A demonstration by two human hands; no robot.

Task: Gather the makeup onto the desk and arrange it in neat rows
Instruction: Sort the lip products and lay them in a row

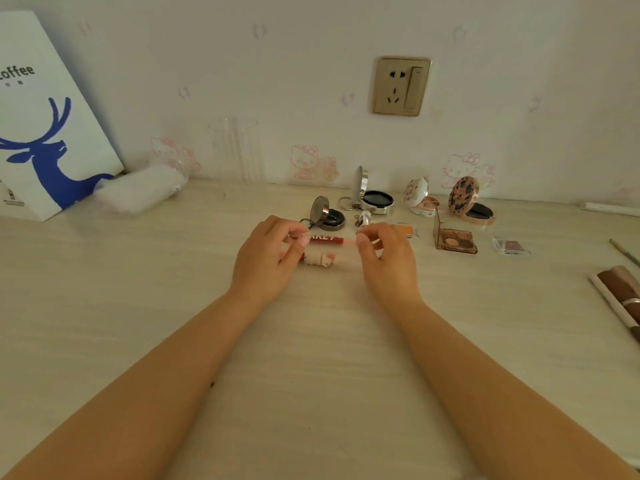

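On pale woodgrain desk, left hand pinching slim red gloss tube, right hand pinching its thin wand.

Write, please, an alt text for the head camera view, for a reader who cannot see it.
Two bare hands, left hand and right hand, pinch the ends of a red lip gloss tube over a pale desk. Behind them lie open compacts and an eyeshadow palette; a white bag with a blue deer leans on the wall.
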